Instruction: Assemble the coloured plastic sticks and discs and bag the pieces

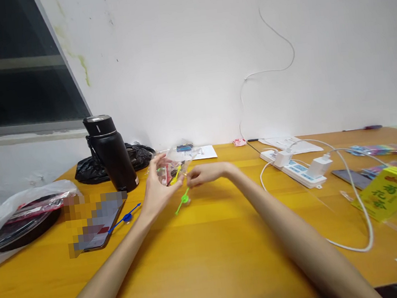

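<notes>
My left hand [159, 186] is raised over the yellow table [210, 253], its fingers closed round a clear plastic bag [171, 164] that holds small coloured ties. My right hand [203, 174] pinches one end of a green silicone tie [183, 199], which hangs down from the fingers right beside the bag's mouth. A blue tie [126, 218] of the same kind lies flat on the table to the left of my left wrist.
A black flask [111, 152] stands at the back left, before a black bag [138, 157]. A phone [97, 222] and a plastic-wrapped dark dish [20, 222] lie left. A white power strip [296, 169] with chargers and cable, plus a yellow packet [391, 191], lie right.
</notes>
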The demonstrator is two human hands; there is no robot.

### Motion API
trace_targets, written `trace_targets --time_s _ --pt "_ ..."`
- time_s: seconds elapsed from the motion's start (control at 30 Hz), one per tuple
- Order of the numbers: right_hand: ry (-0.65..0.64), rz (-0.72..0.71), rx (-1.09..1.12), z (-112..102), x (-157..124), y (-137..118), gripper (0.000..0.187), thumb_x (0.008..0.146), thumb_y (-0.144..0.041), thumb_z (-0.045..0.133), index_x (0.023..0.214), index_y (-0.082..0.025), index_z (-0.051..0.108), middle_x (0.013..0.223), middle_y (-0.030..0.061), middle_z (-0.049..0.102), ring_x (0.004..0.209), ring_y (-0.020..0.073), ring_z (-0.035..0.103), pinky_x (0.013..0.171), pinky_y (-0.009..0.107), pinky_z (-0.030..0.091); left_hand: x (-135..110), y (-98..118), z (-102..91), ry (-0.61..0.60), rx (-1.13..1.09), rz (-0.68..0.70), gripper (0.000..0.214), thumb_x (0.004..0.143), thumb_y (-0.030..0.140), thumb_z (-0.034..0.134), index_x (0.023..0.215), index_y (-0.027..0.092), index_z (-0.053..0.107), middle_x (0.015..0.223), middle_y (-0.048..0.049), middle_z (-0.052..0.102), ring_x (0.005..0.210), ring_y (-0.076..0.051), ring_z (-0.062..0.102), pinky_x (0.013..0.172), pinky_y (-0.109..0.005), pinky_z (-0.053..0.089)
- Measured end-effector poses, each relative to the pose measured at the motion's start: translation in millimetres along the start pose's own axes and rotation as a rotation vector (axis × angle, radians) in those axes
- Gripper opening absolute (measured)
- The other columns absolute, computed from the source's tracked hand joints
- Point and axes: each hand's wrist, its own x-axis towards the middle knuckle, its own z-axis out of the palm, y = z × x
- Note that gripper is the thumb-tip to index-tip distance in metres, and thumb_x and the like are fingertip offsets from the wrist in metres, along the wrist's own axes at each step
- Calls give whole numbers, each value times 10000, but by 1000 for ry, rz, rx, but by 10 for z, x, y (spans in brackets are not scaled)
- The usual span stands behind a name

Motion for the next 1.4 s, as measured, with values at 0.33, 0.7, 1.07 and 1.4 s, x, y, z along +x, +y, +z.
trace_targets --time_s 0.33,0.7,1.07,1.4 --pt "816 267 -225 -590 -1306 -627 238 957 -350 497 901 -165 638 821 46 624 675 131 494 587 268 344 -91 -63 60 -126 -21 -16 733 748 242 778 1399 276 441 1392 -90 527 1271 -262 543 1022 -391 469" --pt "706 56 -200 -464 -1259 -926 197 900 -296 550 826 -147 656 714 15 584 628 106 447 588 258 278 -98 -98 98 -124 -96 -47 707 738 278 791 1366 272 467 1341 -97 556 1237 -265 562 946 -372 529" --pt "605 -34 -383 -151 -487 -813 254 922 -282 608 783 -133 761 607 15 591 562 92 376 583 281 219 -114 -15 93 -156 -85 -108 662 775 292 761 1361 316 455 1410 -70 507 1293 -249 521 861 -302 557" --pt "621 -29 -401 -192 -513 -753 274 926 -273 601 757 -120 751 604 13 573 551 83 351 570 266 226 -100 -39 86 -128 -60 -74 668 768 287 777 1355 294 458 1331 -70 564 1231 -244 571 1031 -408 485"
